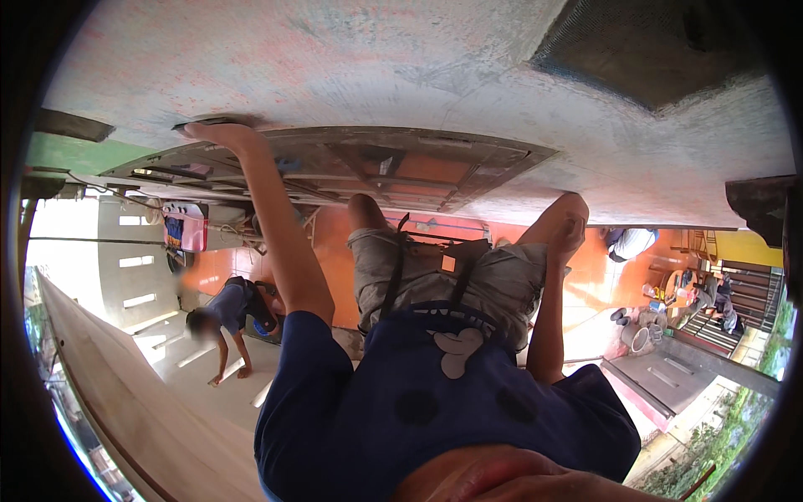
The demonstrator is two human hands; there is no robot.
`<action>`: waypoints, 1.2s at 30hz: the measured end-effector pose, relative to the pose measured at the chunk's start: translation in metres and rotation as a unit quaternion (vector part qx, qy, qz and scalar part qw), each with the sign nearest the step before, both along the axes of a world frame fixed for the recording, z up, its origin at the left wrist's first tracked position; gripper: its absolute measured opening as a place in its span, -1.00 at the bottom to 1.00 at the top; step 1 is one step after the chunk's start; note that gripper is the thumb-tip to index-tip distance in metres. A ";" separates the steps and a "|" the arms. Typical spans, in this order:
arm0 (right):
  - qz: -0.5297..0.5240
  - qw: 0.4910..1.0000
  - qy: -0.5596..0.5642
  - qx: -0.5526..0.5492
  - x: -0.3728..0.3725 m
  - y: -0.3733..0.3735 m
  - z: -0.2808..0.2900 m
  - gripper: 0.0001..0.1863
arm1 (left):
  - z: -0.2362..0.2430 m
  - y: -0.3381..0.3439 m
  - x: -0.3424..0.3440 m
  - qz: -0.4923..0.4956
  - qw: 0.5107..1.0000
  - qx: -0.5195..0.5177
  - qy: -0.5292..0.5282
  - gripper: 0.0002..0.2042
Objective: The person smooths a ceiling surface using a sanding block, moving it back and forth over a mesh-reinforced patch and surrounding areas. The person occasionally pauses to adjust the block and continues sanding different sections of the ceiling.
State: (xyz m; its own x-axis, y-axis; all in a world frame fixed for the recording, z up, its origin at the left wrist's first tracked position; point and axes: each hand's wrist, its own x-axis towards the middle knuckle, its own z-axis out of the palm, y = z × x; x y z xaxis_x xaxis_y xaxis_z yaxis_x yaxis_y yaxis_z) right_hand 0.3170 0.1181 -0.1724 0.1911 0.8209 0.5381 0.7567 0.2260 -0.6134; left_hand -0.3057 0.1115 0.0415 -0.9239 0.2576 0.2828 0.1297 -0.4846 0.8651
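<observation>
Nearest, toward three o'clock, the right hand point(567, 235) sits by the bent right knee point(562, 207), fingers curled in; whether anything is inside, I cannot tell. Farther out, at ten o'clock, the left hand point(222, 135) lies against a dark flat piece point(222, 120) on the pale wall point(376, 67). Its long side runs roughly nine to three, just beyond the fingers; the left hand is much nearer. How tightly those fingers close, I cannot tell. The window point(343, 159) is at eleven.

Window point(431, 170) in wall point(335, 67); left hand point(221, 134) at its edge; right hand point(569, 236) near knee point(567, 206).
</observation>
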 end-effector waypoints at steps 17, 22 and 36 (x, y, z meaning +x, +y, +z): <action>-0.019 0.957 0.281 -0.068 0.000 -0.049 0.066 -0.80 | -0.073 0.075 0.469 -0.063 0.857 -0.227 0.457 -0.06; 0.047 0.940 0.331 -0.067 -0.020 -0.039 0.111 -0.79 | -0.073 0.043 0.450 -0.168 0.874 -0.141 0.433 -0.32; 0.167 0.870 0.419 -0.197 -0.063 -0.057 0.203 -0.59 | -0.030 -0.078 0.408 -0.598 0.782 -0.079 -0.158 -0.52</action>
